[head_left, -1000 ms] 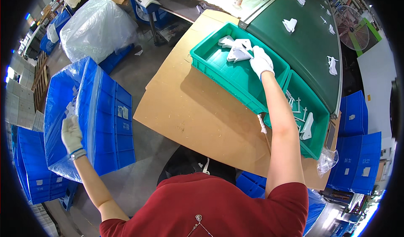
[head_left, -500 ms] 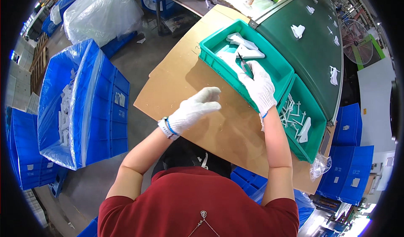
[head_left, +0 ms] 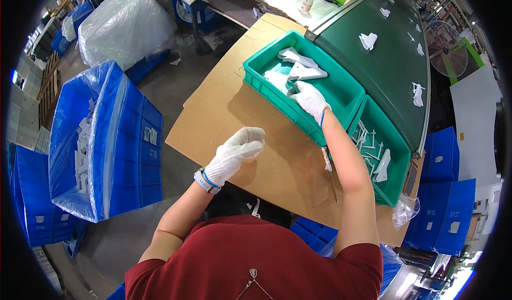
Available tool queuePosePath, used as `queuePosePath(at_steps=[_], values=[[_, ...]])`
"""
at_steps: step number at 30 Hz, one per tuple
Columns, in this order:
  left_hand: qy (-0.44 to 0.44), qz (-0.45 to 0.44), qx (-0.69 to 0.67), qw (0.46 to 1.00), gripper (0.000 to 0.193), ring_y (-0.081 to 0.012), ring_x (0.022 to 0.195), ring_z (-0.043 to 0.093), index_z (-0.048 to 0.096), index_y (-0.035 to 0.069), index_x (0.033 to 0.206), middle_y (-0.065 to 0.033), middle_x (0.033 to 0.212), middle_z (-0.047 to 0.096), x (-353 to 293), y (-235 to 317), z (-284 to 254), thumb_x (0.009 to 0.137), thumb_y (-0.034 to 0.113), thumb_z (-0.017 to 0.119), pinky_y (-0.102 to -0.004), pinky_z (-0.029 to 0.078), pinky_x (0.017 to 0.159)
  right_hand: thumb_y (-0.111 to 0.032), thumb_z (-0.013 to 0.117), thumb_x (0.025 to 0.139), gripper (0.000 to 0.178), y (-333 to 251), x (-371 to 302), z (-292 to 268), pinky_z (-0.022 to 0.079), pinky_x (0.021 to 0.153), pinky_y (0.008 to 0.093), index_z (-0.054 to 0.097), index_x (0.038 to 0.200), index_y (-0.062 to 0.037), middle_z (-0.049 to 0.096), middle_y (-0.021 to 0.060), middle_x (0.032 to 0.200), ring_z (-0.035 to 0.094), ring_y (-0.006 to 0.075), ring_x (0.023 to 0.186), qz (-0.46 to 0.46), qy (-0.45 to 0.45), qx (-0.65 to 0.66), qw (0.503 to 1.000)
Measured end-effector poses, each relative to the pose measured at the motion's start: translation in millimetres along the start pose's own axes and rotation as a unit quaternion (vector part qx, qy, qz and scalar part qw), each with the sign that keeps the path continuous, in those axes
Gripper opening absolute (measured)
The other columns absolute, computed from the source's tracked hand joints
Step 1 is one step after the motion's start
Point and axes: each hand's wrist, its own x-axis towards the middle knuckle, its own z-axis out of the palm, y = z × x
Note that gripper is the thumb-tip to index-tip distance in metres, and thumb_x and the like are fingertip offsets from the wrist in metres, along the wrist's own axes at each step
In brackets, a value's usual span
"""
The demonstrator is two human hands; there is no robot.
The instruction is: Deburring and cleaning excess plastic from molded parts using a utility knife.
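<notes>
My right hand (head_left: 311, 98), in a white knit glove, reaches over the near wall of the larger green bin (head_left: 285, 105). Its fingers are closed on green-handled snips (head_left: 292, 86), partly hidden by the glove. White plastic parts (head_left: 308, 72) lie in that bin beside the fingertips. Over the cardboard, my left hand (head_left: 237, 152), gloved too, is held with fingers stretched and slightly curved, thumb near them, and nothing visible in it. A second green bin (head_left: 397, 164) adjoins on the right, holding thin white sticks (head_left: 364, 137) and a white part (head_left: 382, 165).
Cardboard (head_left: 213, 105) covers the work table. A dark green conveyor belt (head_left: 389, 60) carries scattered white parts beyond the bins. On the left stands a blue crate (head_left: 133, 145) lined with plastic film, with white pieces inside. A clear plastic bag (head_left: 406, 210) hangs at the table's right edge.
My right hand has moved left, lowering the snips among the white parts in the bin. My left hand has drawn down and left, its thumb now closer to its fingers.
</notes>
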Motion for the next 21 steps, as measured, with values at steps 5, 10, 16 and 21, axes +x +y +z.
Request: queuePosePath(at_steps=[5, 10, 16, 21], values=[[0.023, 0.005, 0.018, 1.0, 0.042, -0.0123, 0.106, 0.059, 0.054, 0.0, 0.138, -0.0059, 0.119, 0.062, -6.0, 7.3, -5.6, 0.101, 0.017, 0.062, -0.0282, 0.047, 0.098, -0.016, 0.069, 0.082, 0.023, -10.4, -18.5, -19.8, 0.036, 0.041, 0.0308, 0.062, 0.103, -0.0076, 0.058, 0.0037, 0.069, 0.047, 0.0116, 0.045, -0.016, 0.084, 0.203, 0.975], [0.021, 0.081, 0.006, 0.996, 0.051, -0.0139, 0.111, 0.06, 0.054, 0.001, 0.139, -0.0061, 0.122, 0.063, -4.8, 22.6, 12.4, 0.097, 0.026, 0.07, -0.03, 0.046, 0.101, -0.013, 0.063, 0.089, 0.01, -60.9, -102.4, -33.0, 0.034, 0.042, 0.0251, 0.061, 0.097, -0.0068, 0.058, -0.0018, 0.072, 0.045, 0.0054, 0.049, -0.084, 0.088, 0.376, 0.919], [-0.087, 0.1, -0.155, 0.979, 0.056, -0.0182, 0.11, 0.063, 0.057, -0.002, 0.137, -0.0085, 0.124, 0.066, -7.3, 40.9, 22.6, 0.092, 0.027, 0.075, -0.0326, 0.052, 0.093, -0.011, 0.074, 0.088, 0.014, -103.9, -180.2, -3.4, 0.046, 0.062, 0.0248, 0.065, 0.097, -0.0037, 0.061, 0.0011, 0.078, 0.056, 0.0078, 0.066, -0.078, -0.046, 0.295, 0.951], [0.173, 0.428, 0.516, 0.722, 0.041, -0.03, 0.093, 0.064, 0.068, 0.008, 0.112, -0.009, 0.096, 0.061, -15.9, 64.3, 6.1, 0.073, 0.008, 0.08, -0.0472, 0.054, 0.093, -0.01, 0.07, 0.093, 0.022, -89.8, -198.0, -19.6, 0.055, 0.074, 0.0308, 0.069, 0.113, -0.0012, 0.073, 0.0113, 0.1, 0.068, 0.0174, 0.083, -0.178, 0.161, 0.221, 0.945]])
